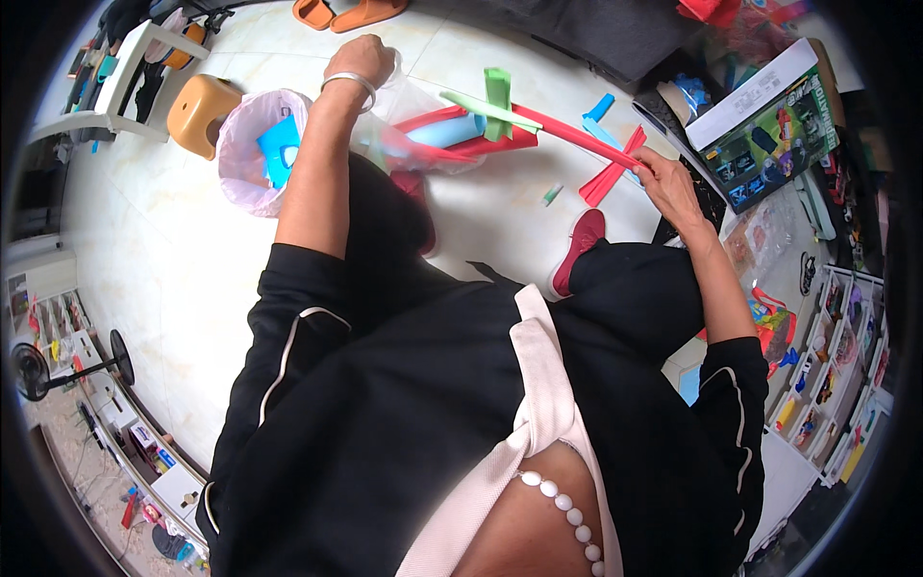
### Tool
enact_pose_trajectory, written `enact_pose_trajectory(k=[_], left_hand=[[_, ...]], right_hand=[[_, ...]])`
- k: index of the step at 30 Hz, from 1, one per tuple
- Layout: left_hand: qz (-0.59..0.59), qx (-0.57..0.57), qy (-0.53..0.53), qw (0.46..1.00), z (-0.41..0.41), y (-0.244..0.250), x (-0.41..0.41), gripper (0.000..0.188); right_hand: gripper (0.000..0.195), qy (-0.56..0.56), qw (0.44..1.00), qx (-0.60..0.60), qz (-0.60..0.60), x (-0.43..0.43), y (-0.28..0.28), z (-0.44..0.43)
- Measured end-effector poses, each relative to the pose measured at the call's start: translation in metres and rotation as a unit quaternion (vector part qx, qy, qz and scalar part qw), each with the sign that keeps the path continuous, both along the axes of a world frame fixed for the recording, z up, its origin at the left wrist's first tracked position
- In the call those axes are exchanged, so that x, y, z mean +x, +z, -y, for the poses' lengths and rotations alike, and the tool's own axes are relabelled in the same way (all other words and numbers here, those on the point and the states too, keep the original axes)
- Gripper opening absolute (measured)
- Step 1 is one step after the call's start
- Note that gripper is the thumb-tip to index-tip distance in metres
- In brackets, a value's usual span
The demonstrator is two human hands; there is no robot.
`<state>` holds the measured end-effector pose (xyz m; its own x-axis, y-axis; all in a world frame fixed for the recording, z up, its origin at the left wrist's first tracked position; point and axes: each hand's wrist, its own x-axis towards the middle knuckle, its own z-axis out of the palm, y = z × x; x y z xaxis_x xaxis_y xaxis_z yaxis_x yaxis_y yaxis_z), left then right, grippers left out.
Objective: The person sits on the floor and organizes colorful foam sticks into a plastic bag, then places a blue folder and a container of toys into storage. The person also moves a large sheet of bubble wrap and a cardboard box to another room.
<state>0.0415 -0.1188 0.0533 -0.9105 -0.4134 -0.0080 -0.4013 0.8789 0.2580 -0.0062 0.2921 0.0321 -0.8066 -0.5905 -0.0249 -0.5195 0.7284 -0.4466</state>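
My left hand (360, 61), with a white bangle at its wrist, grips the rim of a clear plastic bag (404, 94). Red, green and light blue folded paper pieces lie in and across the bag, among them a light blue paper roll (447, 133). In my right hand (667, 184) is the end of a long red paper strip (577, 137), which slants up towards the bag and meets a green folded paper (497, 101). Just past that hand, a crossed red paper piece (602, 189) and a blue paper piece (598, 107) lie on or near the floor.
A lined waste bin (231, 159) with blue paper inside stands left of my left forearm, beside a tan stool (195, 108). At the right are a printed box (771, 137) and a rack of small items (829, 360). A small tube (551, 195) lies near my red shoe (585, 238).
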Motion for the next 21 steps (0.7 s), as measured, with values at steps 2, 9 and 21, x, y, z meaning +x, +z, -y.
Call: enact_pose_trajectory(k=[2, 9, 21], left_hand=[[-0.039, 0.068, 0.009, 0.997, 0.010, -0.003, -0.001, 0.028], [-0.073, 0.472, -0.002, 0.878, -0.026, 0.016, 0.001, 0.021], [-0.101, 0.614, -0.021, 0.783, -0.049, 0.019, -0.017, 0.022]], right_hand=[[0.016, 0.022, 0.999, 0.020, -0.014, 0.000, 0.002, 0.006], [0.013, 0.077, 0.996, -0.003, -0.048, -0.002, 0.002, 0.029], [0.016, 0.032, 0.998, 0.020, -0.045, 0.007, 0.043, 0.020]])
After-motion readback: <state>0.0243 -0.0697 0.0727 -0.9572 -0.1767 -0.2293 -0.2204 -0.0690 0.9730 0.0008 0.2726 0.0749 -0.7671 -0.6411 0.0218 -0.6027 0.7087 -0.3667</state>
